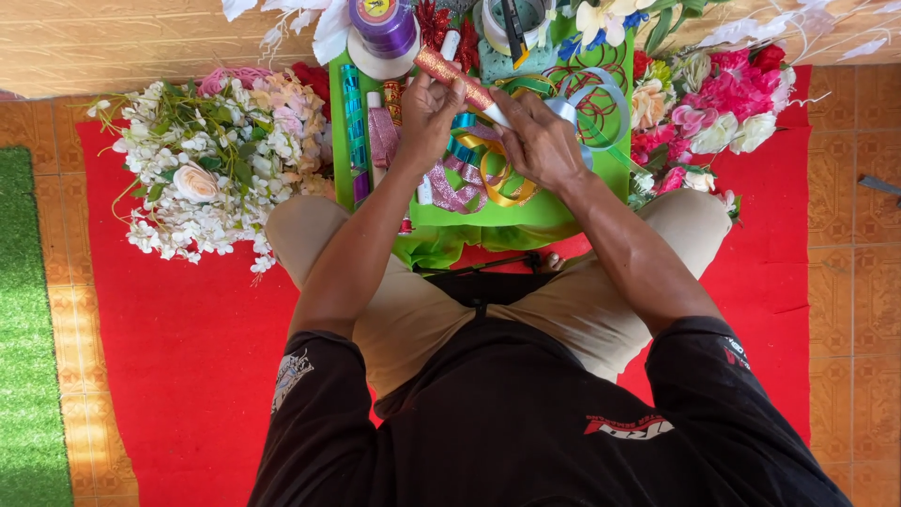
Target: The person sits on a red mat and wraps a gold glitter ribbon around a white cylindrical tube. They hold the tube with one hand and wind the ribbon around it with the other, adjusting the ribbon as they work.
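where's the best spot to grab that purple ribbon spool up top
Take the purple ribbon spool around its round wound sides, coming from above. It stands upright on a wider white base, with flowers and clutter close beside it, so the top is probably the freest approach.

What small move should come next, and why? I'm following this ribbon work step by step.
Probably pull a short length of ribbon off the glittery roll: the left hand holds its upper end, the right hand pinches its white lower end, both above the green tray.
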